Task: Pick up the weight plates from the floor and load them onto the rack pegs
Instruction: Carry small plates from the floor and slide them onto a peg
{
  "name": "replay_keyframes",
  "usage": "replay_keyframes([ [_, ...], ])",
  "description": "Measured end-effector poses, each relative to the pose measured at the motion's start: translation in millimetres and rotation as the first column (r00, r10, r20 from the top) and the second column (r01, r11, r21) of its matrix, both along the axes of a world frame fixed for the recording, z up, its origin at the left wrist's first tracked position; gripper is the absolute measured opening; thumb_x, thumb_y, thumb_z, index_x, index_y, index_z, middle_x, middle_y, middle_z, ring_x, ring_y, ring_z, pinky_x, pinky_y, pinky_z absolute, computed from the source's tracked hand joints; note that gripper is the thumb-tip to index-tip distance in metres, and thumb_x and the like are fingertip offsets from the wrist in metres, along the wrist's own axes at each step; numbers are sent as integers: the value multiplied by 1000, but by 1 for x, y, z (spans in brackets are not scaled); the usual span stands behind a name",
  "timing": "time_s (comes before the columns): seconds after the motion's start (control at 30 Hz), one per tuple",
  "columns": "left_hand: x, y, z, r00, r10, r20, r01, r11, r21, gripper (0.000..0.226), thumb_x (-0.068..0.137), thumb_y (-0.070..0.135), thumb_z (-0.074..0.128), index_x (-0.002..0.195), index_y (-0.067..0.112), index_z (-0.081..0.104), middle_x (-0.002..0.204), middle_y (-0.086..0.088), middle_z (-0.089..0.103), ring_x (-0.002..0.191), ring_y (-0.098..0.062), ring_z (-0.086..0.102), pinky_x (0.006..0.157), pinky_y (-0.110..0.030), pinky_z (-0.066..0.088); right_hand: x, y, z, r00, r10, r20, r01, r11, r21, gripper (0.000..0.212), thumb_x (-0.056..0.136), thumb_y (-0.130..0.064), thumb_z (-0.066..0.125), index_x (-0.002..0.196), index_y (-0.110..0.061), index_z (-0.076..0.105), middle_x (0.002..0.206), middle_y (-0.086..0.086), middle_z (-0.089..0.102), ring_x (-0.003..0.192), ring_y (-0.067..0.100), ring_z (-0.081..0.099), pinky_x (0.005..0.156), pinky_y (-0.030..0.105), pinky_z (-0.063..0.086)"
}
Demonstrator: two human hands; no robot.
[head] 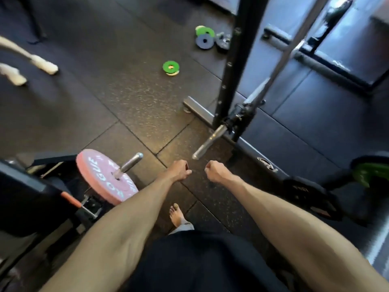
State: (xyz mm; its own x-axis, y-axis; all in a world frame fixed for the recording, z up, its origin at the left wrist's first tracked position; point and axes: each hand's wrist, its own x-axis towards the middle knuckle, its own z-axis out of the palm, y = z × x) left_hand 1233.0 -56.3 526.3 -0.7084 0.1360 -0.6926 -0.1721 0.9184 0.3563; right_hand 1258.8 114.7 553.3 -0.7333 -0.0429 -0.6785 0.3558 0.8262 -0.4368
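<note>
Hands: your left hand (pixel 179 170) and right hand (pixel 216 172) are curled, holding nothing. Pink plate (pixel 105 182) sits on a peg (pixel 132 160), lower left. Green plate (pixel 171 67) and grey plate (pixel 204 41) lie on the floor (pixel 126 102), upper centre. Loading looks only partly done.

Dark grey rubber floor (pixel 130 106), flecked with pale speckles. Pink weight plate (pixel 99 171) with white lettering, on a silver peg (pixel 131 162). Bright green small plate (pixel 171 67); farther off, a second green plate (pixel 205 31) beside a grey plate (pixel 204 41). Black rack upright (pixel 237 60).
</note>
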Motion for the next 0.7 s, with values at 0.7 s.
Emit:
replay_keyframes([
  [0.7, -262, -206, -42, 882, 463, 86, -470, 879, 80, 18, 93, 30, 60, 98, 12, 63, 100, -12, 70, 93, -30, 67, 84, -39, 55, -340, -222, -46, 908, 407, 96, -415, 907, 77, 34, 100, -19, 46, 122, -2, 65, 122, 17, 68, 114, 34, 63, 93, 37, 49],
])
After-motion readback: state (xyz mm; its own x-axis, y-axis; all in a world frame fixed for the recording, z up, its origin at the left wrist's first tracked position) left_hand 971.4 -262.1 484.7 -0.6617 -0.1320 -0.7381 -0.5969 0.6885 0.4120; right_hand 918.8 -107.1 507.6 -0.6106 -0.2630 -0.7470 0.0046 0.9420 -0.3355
